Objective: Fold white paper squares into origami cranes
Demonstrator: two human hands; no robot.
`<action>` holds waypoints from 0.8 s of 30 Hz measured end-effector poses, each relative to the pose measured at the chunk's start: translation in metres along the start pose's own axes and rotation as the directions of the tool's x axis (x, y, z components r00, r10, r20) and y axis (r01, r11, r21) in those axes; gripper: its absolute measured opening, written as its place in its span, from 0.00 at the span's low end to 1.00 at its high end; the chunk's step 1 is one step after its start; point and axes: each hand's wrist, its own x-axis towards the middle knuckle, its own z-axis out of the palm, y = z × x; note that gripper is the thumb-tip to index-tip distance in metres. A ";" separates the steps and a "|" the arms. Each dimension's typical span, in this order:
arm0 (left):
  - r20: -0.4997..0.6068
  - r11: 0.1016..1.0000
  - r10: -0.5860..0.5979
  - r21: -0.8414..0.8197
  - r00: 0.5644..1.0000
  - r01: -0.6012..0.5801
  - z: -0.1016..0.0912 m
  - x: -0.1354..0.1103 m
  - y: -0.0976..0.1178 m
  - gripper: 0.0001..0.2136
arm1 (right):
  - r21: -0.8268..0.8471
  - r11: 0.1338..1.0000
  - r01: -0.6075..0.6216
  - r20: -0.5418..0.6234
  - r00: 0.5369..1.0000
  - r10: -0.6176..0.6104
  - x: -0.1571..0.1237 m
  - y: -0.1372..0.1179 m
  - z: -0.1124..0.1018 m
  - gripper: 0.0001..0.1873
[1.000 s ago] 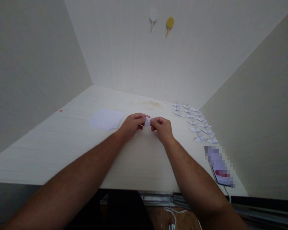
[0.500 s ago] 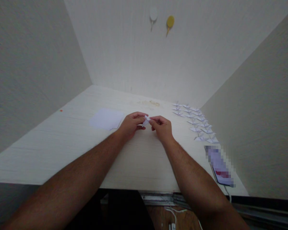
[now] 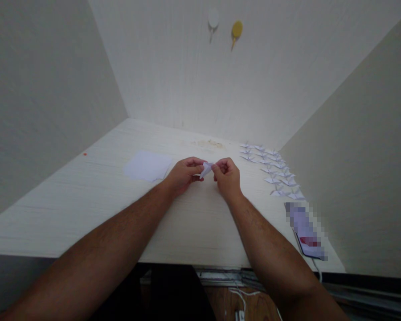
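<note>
A small folded piece of white paper (image 3: 206, 169) is held between my two hands, just above the middle of the table. My left hand (image 3: 184, 174) pinches its left side with thumb and fingers. From the other side, my right hand (image 3: 227, 176) grips the upper right corner between thumb and forefinger, its other fingers curled. To the right lie several folded paper cranes (image 3: 269, 170) in rows. Left of my left hand rests a pile of white paper sheets (image 3: 147, 166).
A phone (image 3: 304, 231), its screen blurred out, lies at the table's right edge with a white cable (image 3: 317, 270) attached. Walls enclose the white table (image 3: 194, 236) on three sides. Two hooks, one white (image 3: 213, 20) and one yellow (image 3: 237, 29), are on the back wall.
My right hand has moved slightly up and right, drawing out the paper's right corner. The folded paper now shows a longer, pointed shape. My left hand has barely moved.
</note>
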 end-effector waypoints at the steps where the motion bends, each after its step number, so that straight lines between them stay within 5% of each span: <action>1: -0.004 1.000 -0.003 -0.003 1.000 0.003 0.000 0.000 0.000 0.12 | -0.027 0.999 0.029 -0.001 1.000 -0.029 -0.001 0.000 0.000 0.09; 12: -0.085 0.999 0.006 -0.042 0.996 -0.010 0.000 0.003 0.001 0.12 | -0.210 0.930 0.303 0.049 0.953 -0.299 -0.005 -0.002 -0.003 0.04; 17: -0.073 1.000 0.009 -0.024 0.997 -0.010 -0.001 0.003 0.000 0.14 | -0.236 0.931 0.279 0.110 0.959 -0.260 -0.005 -0.002 -0.002 0.12; 24: -0.033 1.000 0.020 -0.021 0.999 -0.021 -0.002 0.003 -0.002 0.13 | -0.200 0.959 0.201 0.101 0.978 -0.184 -0.005 -0.001 -0.001 0.09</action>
